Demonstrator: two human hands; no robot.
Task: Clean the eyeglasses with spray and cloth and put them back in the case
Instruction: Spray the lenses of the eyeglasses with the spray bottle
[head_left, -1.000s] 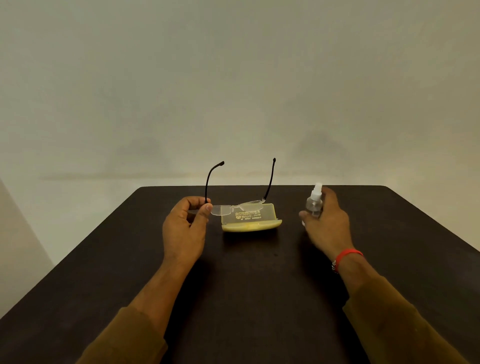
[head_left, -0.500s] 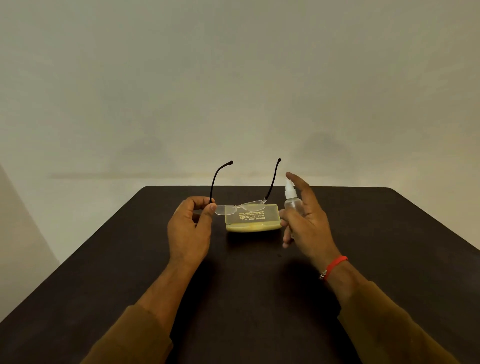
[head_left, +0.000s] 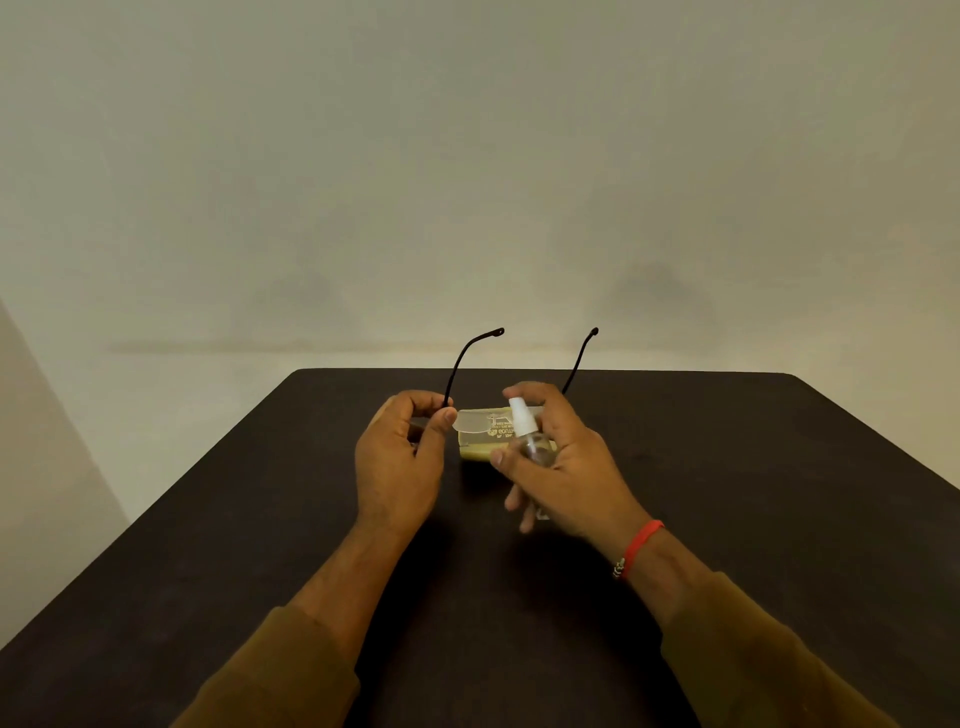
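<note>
My left hand (head_left: 400, 457) pinches the left corner of rimless eyeglasses (head_left: 470, 421), whose two thin black arms stick up and away over the table. My right hand (head_left: 566, 467) grips a small clear spray bottle (head_left: 527, 439) with a white nozzle, held close in front of the right lens, index finger over the top. Behind both lies the yellow glasses case (head_left: 475, 449), partly hidden by the lens and my right hand. No cloth is in view.
A dark brown table (head_left: 727, 519) fills the lower view, its far edge near a plain pale wall (head_left: 467, 182). A red band sits on my right wrist (head_left: 641, 545).
My right hand has carried the spray bottle leftward from the table's right side up to the glasses. My left hand shifted the glasses slightly right.
</note>
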